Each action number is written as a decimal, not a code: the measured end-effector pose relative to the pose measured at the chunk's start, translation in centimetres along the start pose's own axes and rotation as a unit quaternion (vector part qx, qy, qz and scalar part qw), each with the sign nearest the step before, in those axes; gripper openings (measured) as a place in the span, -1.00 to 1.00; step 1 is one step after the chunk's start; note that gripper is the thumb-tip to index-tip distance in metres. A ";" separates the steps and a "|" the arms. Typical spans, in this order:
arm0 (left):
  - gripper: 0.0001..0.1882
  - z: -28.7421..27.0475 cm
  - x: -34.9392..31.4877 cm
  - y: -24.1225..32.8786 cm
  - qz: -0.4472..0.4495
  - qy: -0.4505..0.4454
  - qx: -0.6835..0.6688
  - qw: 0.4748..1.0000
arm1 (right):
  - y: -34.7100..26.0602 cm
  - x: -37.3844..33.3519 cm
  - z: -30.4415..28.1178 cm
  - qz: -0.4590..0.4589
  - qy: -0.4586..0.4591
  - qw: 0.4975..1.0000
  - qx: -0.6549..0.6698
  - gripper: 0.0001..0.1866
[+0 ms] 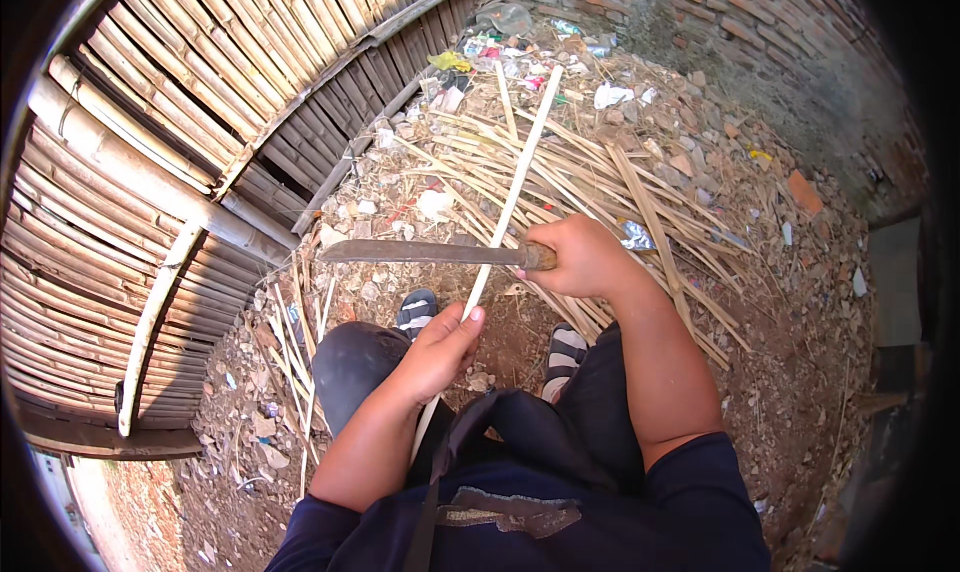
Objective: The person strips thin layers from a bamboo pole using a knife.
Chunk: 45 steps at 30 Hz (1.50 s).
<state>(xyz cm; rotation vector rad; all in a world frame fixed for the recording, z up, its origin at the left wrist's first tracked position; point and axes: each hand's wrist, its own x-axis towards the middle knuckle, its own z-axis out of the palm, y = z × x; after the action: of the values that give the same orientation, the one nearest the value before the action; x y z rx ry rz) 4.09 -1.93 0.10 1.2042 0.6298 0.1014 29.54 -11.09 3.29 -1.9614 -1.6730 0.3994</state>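
Observation:
My left hand [440, 350] is closed round a long pale bamboo strip [518, 177], which slants from my lap up and away to the right. In my right hand [578, 257] is the wooden handle of a machete [425, 253]. Its long dark blade points left and lies across the strip, a little beyond my left hand. Whether the edge bites into the strip I cannot tell. Below the blade show my knees and sandalled feet. Many split bamboo strips [590, 187] lie in a loose heap on the ground ahead of me.
A bamboo slat wall [180, 82] with a thick pole [150, 167] stands on the left. At the back right rises a brick wall [740, 22]. Rubble and scraps of plastic litter [612, 96] cover the dirt. More thin strips [292, 357] lie by my left knee.

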 end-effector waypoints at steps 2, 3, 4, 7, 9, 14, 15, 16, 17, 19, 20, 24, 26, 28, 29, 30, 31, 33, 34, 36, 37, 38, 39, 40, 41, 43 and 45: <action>-0.66 0.3 -0.1 0.4 0.007 -0.002 0.003 1.000 | -0.1 0.0 0.1 -0.003 -0.010 1.000 0.022 -0.74; -0.66 0.4 -0.2 0.6 0.015 -0.003 0.006 1.000 | -0.1 0.0 0.1 -0.021 -0.006 0.999 0.024 -0.74; -0.66 0.4 -0.2 0.6 0.013 -0.004 0.006 1.000 | -0.1 0.0 0.2 -0.039 -0.003 0.999 0.026 -0.74; -0.68 0.3 -0.3 0.7 0.012 -0.015 -0.025 1.000 | -0.6 -0.2 0.5 -0.055 0.016 0.998 -0.027 -0.75; -0.70 0.5 -0.6 1.0 0.012 -0.002 0.033 0.999 | -0.6 -0.1 0.5 -0.038 0.028 0.998 -0.041 -0.74; -0.71 0.0 -0.3 0.7 0.014 0.013 0.058 0.998 | 0.9 1.0 -0.1 0.079 0.061 0.995 -0.003 -0.75; -0.70 0.0 -0.2 0.6 0.013 0.022 0.063 0.998 | 0.6 0.8 -0.3 0.080 0.061 0.995 -0.005 -0.75; -0.70 -0.1 0.0 0.1 0.014 0.021 0.061 0.998 | 0.0 0.5 -0.5 0.061 0.056 0.996 -0.028 -0.75; -0.69 -0.4 0.3 -0.7 0.034 0.034 0.080 0.996 | -0.6 0.4 -0.4 0.041 0.050 0.997 -0.048 -0.75; -0.68 -0.8 0.6 -1.7 0.054 0.050 0.097 0.993 | -0.8 0.5 0.3 0.036 0.029 0.996 -0.074 -0.75; -0.66 -1.0 0.5 -2.1 0.076 0.056 0.110 0.989 | -1.0 0.6 0.8 0.032 0.008 0.995 -0.096 -0.75; -0.64 -0.6 0.7 -2.2 0.104 0.057 0.132 0.984 | 0.1 0.8 0.3 0.032 0.021 0.999 -0.038 -0.75; -0.63 0.0 1.1 -2.0 0.096 0.065 0.177 0.977 | -0.1 0.2 -0.1 0.035 0.029 0.998 -0.031 -0.76; -0.63 -0.4 0.8 -1.9 0.094 0.081 0.195 0.973 | -0.4 0.2 0.2 0.037 0.050 0.998 -0.024 -0.77; -0.63 -0.6 0.7 -2.2 0.114 0.083 0.198 0.970 | -0.5 0.3 0.3 0.033 0.049 0.998 -0.026 -0.77; -0.62 -0.7 0.6 -2.4 0.135 0.083 0.202 0.967 | -0.6 0.4 0.3 0.038 0.041 0.998 -0.025 -0.77; -0.62 -0.7 0.6 -2.5 0.137 0.086 0.201 0.966 | -0.7 0.5 0.3 0.044 0.033 0.998 -0.025 -0.77; -0.61 -0.5 0.6 -2.1 0.120 0.093 0.217 0.964 | -0.9 0.6 0.1 0.053 0.032 0.998 -0.021 -0.76; -0.62 -0.5 0.6 -2.1 0.126 0.093 0.226 0.961 | -0.8 0.5 0.1 0.065 0.012 0.997 -0.037 -0.73; -0.62 -0.2 0.6 -1.7 0.112 0.084 0.209 0.968 | -0.1 0.2 0.1 0.067 0.002 0.996 -0.053 -0.70; -0.62 0.0 0.7 -1.5 0.093 0.074 0.190 0.975 | 0.0 0.2 0.1 0.067 0.009 0.996 -0.054 -0.70; -0.64 0.0 0.9 -1.6 0.095 0.067 0.180 0.977 | -0.1 0.0 0.2 0.046 0.013 0.998 -0.044 -0.71; -0.64 0.0 1.0 -1.6 0.097 0.059 0.184 0.976 | -0.2 0.0 0.3 0.025 0.017 0.999 -0.034 -0.72; -0.64 -0.1 0.9 -1.6 0.089 0.058 0.160 0.981 | -0.3 0.0 0.4 0.026 0.005 0.999 -0.023 -0.74; -0.65 -0.2 0.6 -1.9 0.076 0.058 0.133 0.987 | -0.6 0.3 0.9 0.034 0.007 0.999 -0.022 -0.74; -0.66 -1.2 1.0 -3.6 0.089 0.068 0.145 0.983 | -0.8 0.8 1.2 0.021 -0.014 0.998 -0.060 -0.75; -0.65 -0.3 0.9 -2.5 0.087 0.067 0.165 0.980 | -0.4 0.3 0.9 0.017 -0.009 0.998 -0.058 -0.75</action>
<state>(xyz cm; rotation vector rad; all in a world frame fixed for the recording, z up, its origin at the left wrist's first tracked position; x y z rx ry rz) 4.07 -2.22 -2.59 1.5823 0.6754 0.2333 28.75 -10.60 2.82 -2.0787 -1.7104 0.3411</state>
